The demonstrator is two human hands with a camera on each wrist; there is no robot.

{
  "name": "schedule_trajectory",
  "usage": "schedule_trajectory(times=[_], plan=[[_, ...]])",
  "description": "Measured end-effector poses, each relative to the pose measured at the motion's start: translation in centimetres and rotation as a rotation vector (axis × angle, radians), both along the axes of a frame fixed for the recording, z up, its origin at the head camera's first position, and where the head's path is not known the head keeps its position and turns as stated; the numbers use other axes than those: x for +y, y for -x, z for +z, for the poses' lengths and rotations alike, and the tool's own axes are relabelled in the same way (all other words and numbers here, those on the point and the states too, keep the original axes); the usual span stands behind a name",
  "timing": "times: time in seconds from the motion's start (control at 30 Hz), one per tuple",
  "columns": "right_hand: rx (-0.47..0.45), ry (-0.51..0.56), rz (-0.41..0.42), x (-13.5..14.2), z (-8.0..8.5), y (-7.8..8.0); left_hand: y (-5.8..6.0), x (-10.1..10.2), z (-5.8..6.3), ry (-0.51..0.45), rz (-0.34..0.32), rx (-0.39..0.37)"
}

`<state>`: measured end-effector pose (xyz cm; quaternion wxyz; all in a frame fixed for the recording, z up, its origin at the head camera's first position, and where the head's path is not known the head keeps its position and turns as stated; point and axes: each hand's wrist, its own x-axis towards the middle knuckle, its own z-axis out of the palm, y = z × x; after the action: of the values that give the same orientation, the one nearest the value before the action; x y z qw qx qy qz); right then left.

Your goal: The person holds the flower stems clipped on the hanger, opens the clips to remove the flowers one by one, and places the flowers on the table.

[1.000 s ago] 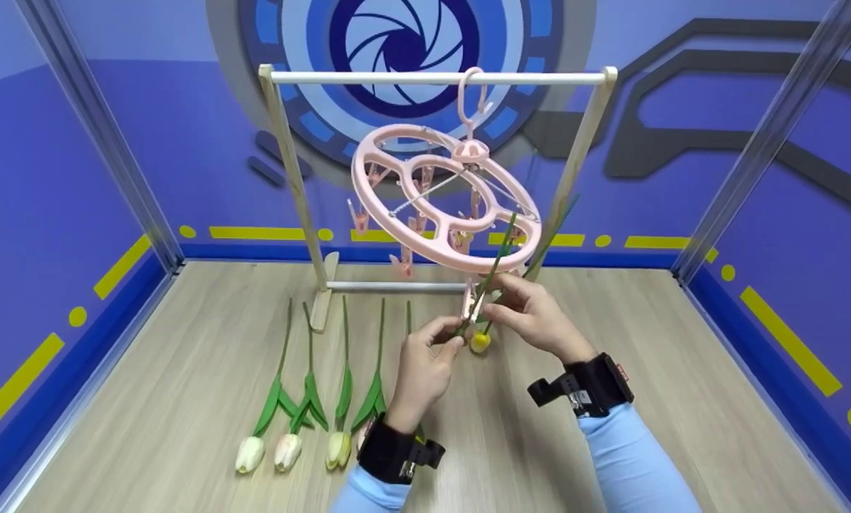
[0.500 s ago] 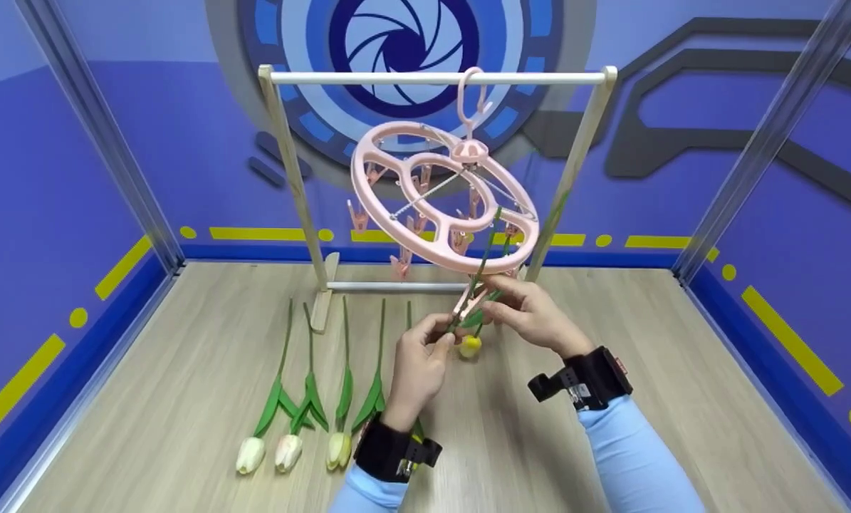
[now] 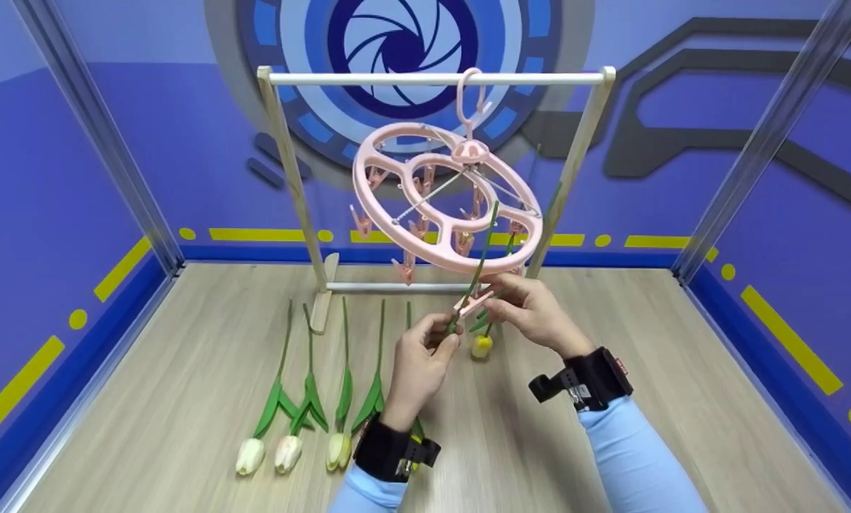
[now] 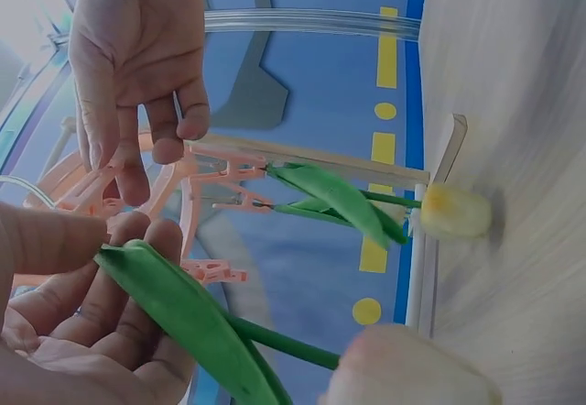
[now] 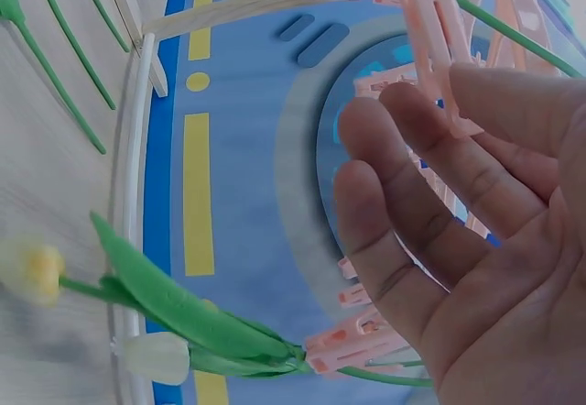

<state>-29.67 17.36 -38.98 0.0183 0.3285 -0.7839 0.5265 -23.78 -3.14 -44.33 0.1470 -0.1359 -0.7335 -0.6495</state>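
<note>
My left hand (image 3: 421,367) pinches a pale pinkish-white tulip (image 4: 403,368) at its green leaf and stem, its bloom hanging below the fingers. The tulip's stem (image 3: 483,249) rises in front of the pink round clip hanger (image 3: 470,151). Between thumb and fingers, my right hand (image 3: 539,317) holds a pink clothespin (image 5: 435,38) on the hanger's near side. The stem passes close by this clothespin; whether the jaws are around it I cannot tell. Behind the hands, a yellow-white tulip (image 3: 481,347) and a white tulip (image 5: 160,357) hang bloom-down from other clips.
A wooden stand (image 3: 295,178) with a white top rod (image 3: 368,78) carries the tilted hanger by its hook. Several tulips lie in a row at the left, among them a white tulip (image 3: 250,456) and a yellowish tulip (image 3: 338,451). More pink clips (image 3: 406,269) dangle from the ring.
The left hand has shifted slightly left with the tulip, and its stem has moved left too. The clothespin in the right hand has turned to a flatter slant. The hanger sways slightly.
</note>
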Motion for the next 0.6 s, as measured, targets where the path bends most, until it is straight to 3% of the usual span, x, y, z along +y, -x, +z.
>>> schedule_trajectory(times=[0.4,0.6], plan=[[-0.013,-0.023,0.001,-0.13,0.48,-0.14,-0.11,-0.22,-0.44,0.101,0.12,0.034],[-0.001,-0.04,-0.018,-0.03,0.41,-0.04,0.05,-0.59,-0.65,0.115,0.112,0.07]])
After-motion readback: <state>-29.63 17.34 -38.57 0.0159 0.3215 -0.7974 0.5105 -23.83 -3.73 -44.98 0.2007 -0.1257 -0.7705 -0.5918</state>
